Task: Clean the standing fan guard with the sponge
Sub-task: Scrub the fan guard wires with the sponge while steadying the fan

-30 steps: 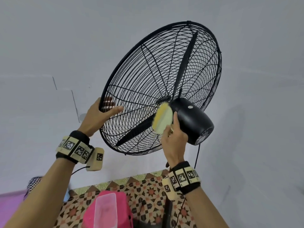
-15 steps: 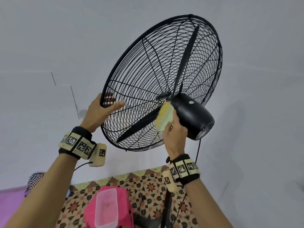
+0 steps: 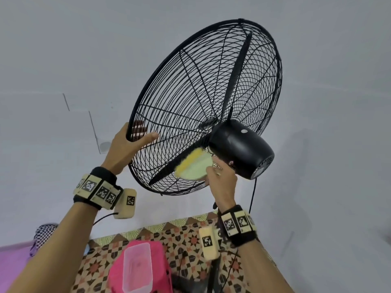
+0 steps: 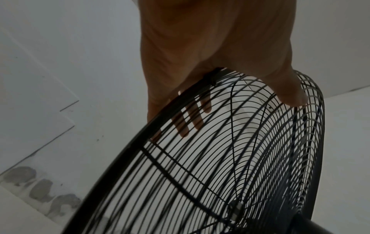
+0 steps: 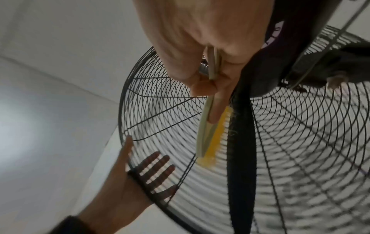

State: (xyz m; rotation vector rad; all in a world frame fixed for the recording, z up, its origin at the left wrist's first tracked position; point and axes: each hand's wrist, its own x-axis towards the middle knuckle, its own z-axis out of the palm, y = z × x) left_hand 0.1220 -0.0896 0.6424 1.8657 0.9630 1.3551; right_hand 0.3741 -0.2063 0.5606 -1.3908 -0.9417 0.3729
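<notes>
The black wire fan guard [image 3: 190,92] tilts up in front of a white wall, with a black blade [image 3: 239,66] inside. My left hand [image 3: 135,142] grips the guard's left rim, thumb on the back and fingers on the front; the left wrist view shows this left hand [image 4: 210,47] on the rim [image 4: 212,76]. My right hand [image 3: 222,180] holds a yellow and pale green sponge [image 3: 193,166] against the back of the guard, just below the black motor housing [image 3: 239,149]. In the right wrist view the sponge [image 5: 212,139] lies along the wires beside a blade [image 5: 240,142].
A pink stool [image 3: 163,271] carrying a clear plastic container [image 3: 137,269] stands below on the patterned floor [image 3: 190,235]. The fan's pole [image 3: 213,278] and power cord [image 3: 252,197] run down under the motor. A white wall is close behind the fan.
The sponge has slid down and to the left from beside the hub, and now lies flatter on the guard. My left hand stays on the rim.
</notes>
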